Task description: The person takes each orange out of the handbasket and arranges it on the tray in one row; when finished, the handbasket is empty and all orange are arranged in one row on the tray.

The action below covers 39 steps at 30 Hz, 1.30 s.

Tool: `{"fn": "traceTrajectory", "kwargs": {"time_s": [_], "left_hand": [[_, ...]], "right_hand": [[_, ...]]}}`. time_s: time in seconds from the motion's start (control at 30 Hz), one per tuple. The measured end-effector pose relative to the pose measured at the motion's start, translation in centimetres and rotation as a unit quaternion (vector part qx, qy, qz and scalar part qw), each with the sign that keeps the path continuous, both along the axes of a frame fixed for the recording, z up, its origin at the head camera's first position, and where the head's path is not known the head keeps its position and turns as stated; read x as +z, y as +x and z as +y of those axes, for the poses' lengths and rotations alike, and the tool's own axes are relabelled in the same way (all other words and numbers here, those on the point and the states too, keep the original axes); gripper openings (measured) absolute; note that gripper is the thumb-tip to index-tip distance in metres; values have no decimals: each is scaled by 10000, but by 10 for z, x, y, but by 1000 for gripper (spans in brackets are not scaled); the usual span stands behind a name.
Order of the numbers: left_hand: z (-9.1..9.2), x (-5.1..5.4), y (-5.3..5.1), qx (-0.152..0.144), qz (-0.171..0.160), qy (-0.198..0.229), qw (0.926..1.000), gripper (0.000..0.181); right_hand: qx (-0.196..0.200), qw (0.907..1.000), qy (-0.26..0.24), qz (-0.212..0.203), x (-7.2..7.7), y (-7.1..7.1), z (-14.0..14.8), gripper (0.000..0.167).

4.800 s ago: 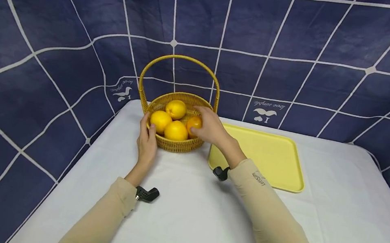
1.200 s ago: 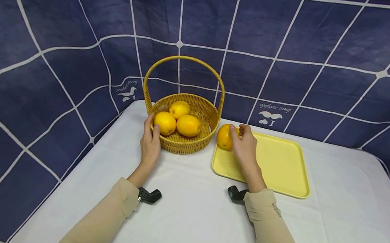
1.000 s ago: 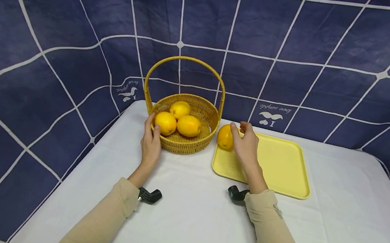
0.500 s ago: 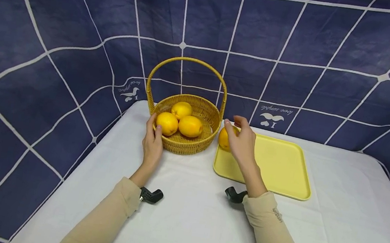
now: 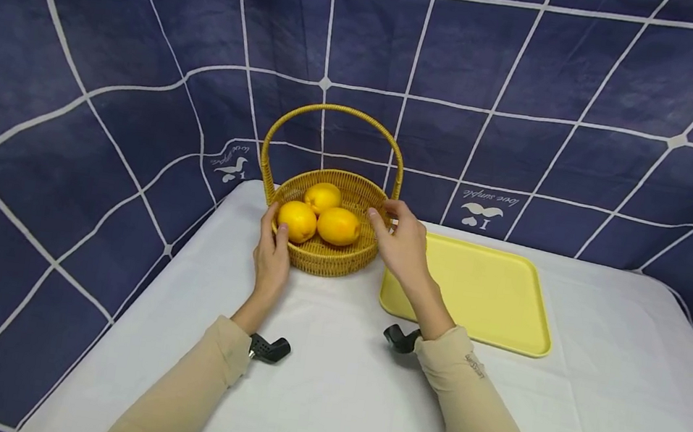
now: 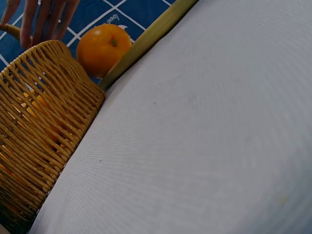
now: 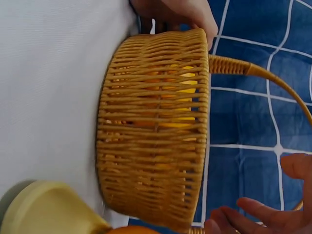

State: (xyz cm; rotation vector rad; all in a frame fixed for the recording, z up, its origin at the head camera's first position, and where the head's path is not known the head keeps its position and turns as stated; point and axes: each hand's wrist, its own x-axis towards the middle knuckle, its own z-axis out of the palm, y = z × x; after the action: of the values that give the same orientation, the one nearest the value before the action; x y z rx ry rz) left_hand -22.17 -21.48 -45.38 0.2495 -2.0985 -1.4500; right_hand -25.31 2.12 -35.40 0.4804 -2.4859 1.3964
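Note:
A woven basket with an arched handle holds three yellow-orange fruits. My left hand grips its left rim, the thumb on the near side of a fruit. Over the basket's right rim is my right hand, thumb and fingers apart, holding nothing; whether it touches the rim I cannot tell. An orange stands on the yellow tray in the left wrist view, near the basket; in the head view the right hand hides it. The right wrist view shows the basket's woven side between both hands.
The yellow tray lies to the right of the basket on a white-covered table. A dark blue cloth with white lines hangs behind and to the left. Black wrist devices sit at both cuffs.
The right hand has let go of the orange at the tray's left end and moved left to the basket's right rim. The left hand keeps its grip on the basket.

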Motion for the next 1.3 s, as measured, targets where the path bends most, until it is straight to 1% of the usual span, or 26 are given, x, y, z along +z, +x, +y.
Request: {"fn": "traceTrajectory", "kwargs": {"time_s": [0.13, 0.23, 0.37, 0.57, 0.7, 0.83, 0.93, 1.0, 1.13, 1.3], "left_hand": [[0, -2, 1, 8, -16, -19, 10000, 51], [0, -2, 1, 15, 6, -24, 10000, 51], [0, -2, 2, 13, -28, 0, 10000, 50], [1, -2, 2, -39, -9, -9, 10000, 50], [1, -2, 1, -30, 8, -27, 10000, 50], [1, -1, 1, -22, 24, -31, 10000, 50], [0, -1, 1, -17, 31, -25, 10000, 50], [-1, 0, 0, -9, 42, -29, 10000, 50], [-1, -1, 0, -17, 18, -21, 10000, 50], [-1, -1, 0, -37, -26, -19, 10000, 50]], "right_hand": [[153, 9995, 180, -191, 2, -6, -12, 52], [356, 9974, 471, -404, 2, -15, -23, 55], [621, 9921, 855, -683, -1, -27, -37, 61], [768, 9837, 1360, -890, -6, -42, -48, 69], [872, 9784, 1593, -984, -9, -47, -53, 71], [947, 9728, 1833, -1052, -9, -49, -58, 70], [981, 9702, 1941, -1064, -9, -49, -62, 70], [966, 9702, 1959, -1047, -9, -50, -64, 70], [818, 9736, 1892, -983, -10, -48, -64, 69], [614, 9804, 1737, -692, -9, -43, -61, 67]]}}
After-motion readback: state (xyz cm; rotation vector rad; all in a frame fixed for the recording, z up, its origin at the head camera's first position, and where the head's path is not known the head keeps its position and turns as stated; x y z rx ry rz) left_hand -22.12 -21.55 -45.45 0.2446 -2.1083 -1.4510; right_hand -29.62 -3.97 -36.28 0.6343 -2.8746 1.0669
